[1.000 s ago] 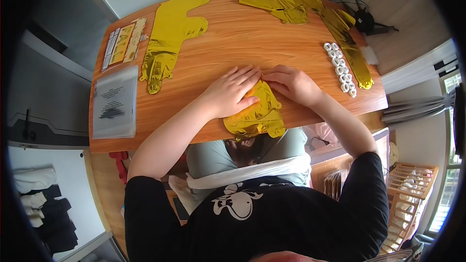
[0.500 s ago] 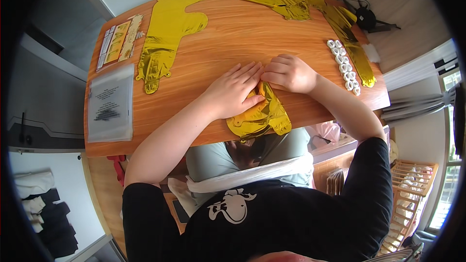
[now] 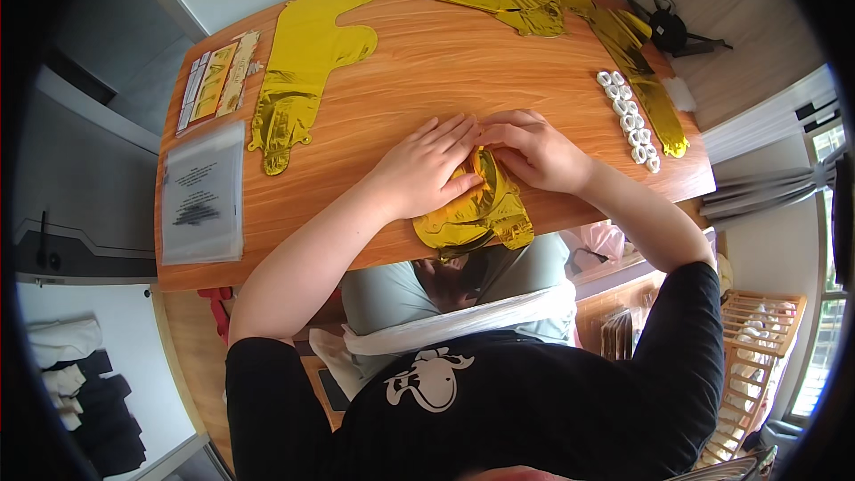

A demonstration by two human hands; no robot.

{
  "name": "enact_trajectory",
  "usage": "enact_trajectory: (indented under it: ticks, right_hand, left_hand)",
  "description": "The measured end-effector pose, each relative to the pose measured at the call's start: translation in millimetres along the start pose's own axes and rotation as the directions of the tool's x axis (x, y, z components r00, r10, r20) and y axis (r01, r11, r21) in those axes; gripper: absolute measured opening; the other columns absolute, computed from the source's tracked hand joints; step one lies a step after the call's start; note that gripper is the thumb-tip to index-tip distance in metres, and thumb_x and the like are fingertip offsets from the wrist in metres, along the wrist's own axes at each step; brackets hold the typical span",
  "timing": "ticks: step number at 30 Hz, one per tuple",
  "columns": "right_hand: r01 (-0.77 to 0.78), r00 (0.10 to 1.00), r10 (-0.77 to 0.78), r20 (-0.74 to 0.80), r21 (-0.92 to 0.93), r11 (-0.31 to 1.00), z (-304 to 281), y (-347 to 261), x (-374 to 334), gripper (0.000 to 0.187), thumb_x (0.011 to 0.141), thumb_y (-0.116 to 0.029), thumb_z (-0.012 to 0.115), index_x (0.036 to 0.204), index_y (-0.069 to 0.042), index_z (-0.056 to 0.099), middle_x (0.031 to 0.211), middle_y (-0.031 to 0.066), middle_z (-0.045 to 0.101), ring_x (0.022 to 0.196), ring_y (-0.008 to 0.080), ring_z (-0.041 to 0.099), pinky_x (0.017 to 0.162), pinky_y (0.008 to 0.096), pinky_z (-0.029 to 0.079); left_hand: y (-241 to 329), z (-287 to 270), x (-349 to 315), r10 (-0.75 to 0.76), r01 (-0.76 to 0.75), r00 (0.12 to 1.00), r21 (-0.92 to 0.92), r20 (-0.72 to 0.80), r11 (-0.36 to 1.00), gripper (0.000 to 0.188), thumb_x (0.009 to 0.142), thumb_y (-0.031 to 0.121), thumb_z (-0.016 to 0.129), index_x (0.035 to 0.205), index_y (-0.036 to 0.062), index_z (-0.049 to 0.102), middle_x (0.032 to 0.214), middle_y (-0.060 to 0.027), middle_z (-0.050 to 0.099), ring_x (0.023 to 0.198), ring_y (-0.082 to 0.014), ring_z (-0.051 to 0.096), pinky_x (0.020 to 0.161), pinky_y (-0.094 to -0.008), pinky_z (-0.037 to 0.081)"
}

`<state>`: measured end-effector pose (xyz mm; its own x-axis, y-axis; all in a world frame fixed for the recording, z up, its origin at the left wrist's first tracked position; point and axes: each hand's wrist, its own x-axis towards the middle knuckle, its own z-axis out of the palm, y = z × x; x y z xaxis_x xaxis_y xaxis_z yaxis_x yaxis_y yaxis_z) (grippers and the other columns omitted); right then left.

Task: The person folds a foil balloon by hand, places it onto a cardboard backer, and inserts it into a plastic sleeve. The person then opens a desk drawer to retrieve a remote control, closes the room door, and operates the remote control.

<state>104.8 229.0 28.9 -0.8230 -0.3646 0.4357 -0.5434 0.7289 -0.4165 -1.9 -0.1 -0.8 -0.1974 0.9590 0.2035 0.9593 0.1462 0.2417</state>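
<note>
A folded gold foil balloon (image 3: 459, 230) lies at the table's near edge, its lower end hanging slightly over my lap. My left hand (image 3: 423, 167) rests flat on its upper left part, fingers stretched out together and thumb across the foil. Against those fingertips, my right hand (image 3: 541, 153) pinches the balloon's far end between thumb and fingers. The pinched bit itself is mostly hidden. A flat gold foil balloon (image 3: 307, 49) is spread out at the far left, and crumpled gold foil balloons (image 3: 543, 7) stretch along the far right.
Several small white ribbon rolls (image 3: 628, 120) stand in two rows at the right edge of the wooden table (image 3: 410, 62). On the left lie a clear plastic sleeve (image 3: 203, 191) and a printed card (image 3: 214, 80). A black router-like device (image 3: 670, 33) sits beyond the far right corner.
My right hand has turned and its fingers have opened out slightly, with the thumb now showing near the balloon's far end. The left hand stays in place on the foil.
</note>
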Motion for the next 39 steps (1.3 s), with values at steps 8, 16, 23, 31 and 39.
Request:
enact_trajectory:
  ticks: [8,16,23,31,39]
  right_hand:
    - [0.15,0.989,-0.147,0.034,-0.323,0.934,-11,-5,-4,0.023,0.076,-0.01,0.08,0.098,-0.011,0.074,0.114,0.0082,0.07,0.106,0.0278,0.065,0.094,0.0408,0.049]
    - [0.152,0.988,-0.151,0.026,-0.281,0.948,-3,-1,-4,0.027,0.072,-0.011,0.081,0.098,-0.01,0.075,0.101,0.0057,0.073,0.103,0.0265,0.067,0.089,0.0392,0.053]
    - [0.277,0.961,-0.259,0.101,-0.269,0.922,-5,1,-5,0.027,0.077,-0.011,0.075,0.103,-0.006,0.074,0.103,0.008,0.073,0.099,0.0291,0.07,0.087,0.0403,0.057]
    - [0.228,0.965,-0.195,0.176,-0.196,0.954,-10,-2,-2,0.028,0.078,-0.011,0.074,0.105,-0.005,0.074,0.106,0.0104,0.073,0.101,0.0302,0.07,0.088,0.041,0.057]
    - [0.181,0.953,-0.145,0.266,-0.118,0.976,-15,-7,-5,0.03,0.081,-0.007,0.074,0.111,-0.003,0.074,0.116,0.0143,0.071,0.105,0.0332,0.069,0.089,0.041,0.058]
  left_hand:
    - [2,-1,0,-0.003,0.003,1.0,-0.011,-0.003,1.0,0.07,0.104,0.047,0.048,0.154,-0.0006,0.035,0.161,-0.0193,0.036,0.151,-0.0324,0.032,0.124,-0.0476,0.024]
    - [1,0,1,-0.001,0.001,1.0,0.018,0.003,1.0,0.07,0.104,0.047,0.047,0.154,-0.0003,0.036,0.161,-0.0186,0.036,0.15,-0.032,0.033,0.124,-0.0474,0.025]
    - [2,0,0,-0.008,0.008,1.0,-0.003,0.003,1.0,0.068,0.104,0.046,0.049,0.153,0.0006,0.039,0.161,-0.0186,0.037,0.15,-0.0322,0.033,0.124,-0.0484,0.025]
    - [3,0,0,-0.009,0.009,1.0,0.015,0.005,1.0,0.071,0.103,0.049,0.05,0.153,0.0001,0.039,0.161,-0.0189,0.036,0.15,-0.0327,0.033,0.124,-0.0482,0.024]
    - [4,0,-1,-0.017,0.017,1.0,0.026,0.015,1.0,0.077,0.1,0.055,0.051,0.153,0.0006,0.038,0.162,-0.0187,0.035,0.152,-0.032,0.031,0.125,-0.0477,0.023]
